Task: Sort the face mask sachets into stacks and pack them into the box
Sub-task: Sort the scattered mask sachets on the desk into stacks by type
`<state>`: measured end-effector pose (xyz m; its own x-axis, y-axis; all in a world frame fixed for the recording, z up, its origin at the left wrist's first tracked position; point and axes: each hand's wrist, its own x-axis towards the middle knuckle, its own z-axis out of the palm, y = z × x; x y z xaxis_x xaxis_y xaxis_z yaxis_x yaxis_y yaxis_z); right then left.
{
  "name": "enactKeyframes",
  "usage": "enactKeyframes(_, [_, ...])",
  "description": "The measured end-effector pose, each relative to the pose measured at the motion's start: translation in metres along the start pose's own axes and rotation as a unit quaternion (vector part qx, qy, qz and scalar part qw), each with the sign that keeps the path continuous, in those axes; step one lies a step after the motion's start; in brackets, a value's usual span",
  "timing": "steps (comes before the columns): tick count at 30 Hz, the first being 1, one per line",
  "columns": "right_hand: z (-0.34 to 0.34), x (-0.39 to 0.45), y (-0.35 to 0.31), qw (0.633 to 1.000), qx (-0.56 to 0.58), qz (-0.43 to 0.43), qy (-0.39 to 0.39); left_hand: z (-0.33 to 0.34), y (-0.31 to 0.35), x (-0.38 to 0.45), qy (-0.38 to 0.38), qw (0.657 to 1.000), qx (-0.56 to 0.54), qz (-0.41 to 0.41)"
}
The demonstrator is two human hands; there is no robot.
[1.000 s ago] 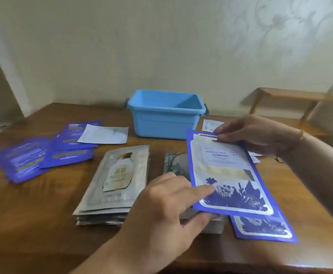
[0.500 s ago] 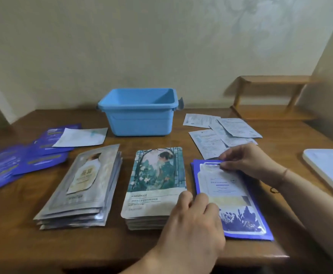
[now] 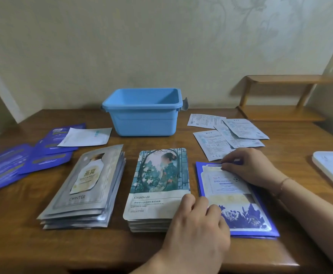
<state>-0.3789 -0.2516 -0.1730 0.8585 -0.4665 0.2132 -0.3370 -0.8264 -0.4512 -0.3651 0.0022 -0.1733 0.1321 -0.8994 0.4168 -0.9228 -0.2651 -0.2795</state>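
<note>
Head view, only one. Brown wooden desk [image 3: 23, 244]; open light-blue plastic box [image 3: 142, 113] at 12 o'clock, nothing visible in the part of its inside that shows. Three stacks in a row nearer me: silver foil sachet stack [image 3: 86, 186] at 9, teal picture-print sachet stack [image 3: 157, 186] centre, blue-and-white floral sachet pile [image 3: 238, 196] at 3. Loose dark-blue sachets [image 3: 13, 167] and one white sachet [image 3: 84, 137] at 10; white printed sachets [image 3: 227, 133] scattered at 2.

Left hand [image 3: 197, 224] lies flat, fingers straight and pressed together, tips on the floral pile's near-left corner and the teal stack's corner. Right hand [image 3: 250, 167] pinches the top floral sachet's far edge, fingers curled.

Handling guess: sachets thin, light, floppy, glossy film, so likely to slide and fan out. Best squared up, then gripped as a whole stack by both long edges.
</note>
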Motion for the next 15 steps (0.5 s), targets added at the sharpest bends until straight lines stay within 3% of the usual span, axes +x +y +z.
enactKeyframes(8, [-0.001, -0.004, -0.004, 0.999, -0.031, -0.006, -0.013, 0.0, -0.003, -0.007, -0.033, 0.999, -0.012, 0.026])
enactKeyframes(12, [-0.007, -0.004, -0.005, 0.998, -0.029, 0.005, 0.055, -0.021, -0.017, -0.017, 0.055, 0.996, -0.04, 0.051])
enactKeyframes(15, [-0.002, 0.02, 0.009, 0.995, -0.006, 0.029, 0.099, -0.044, -0.063, -0.035, 0.152, 0.983, -0.102, 0.027])
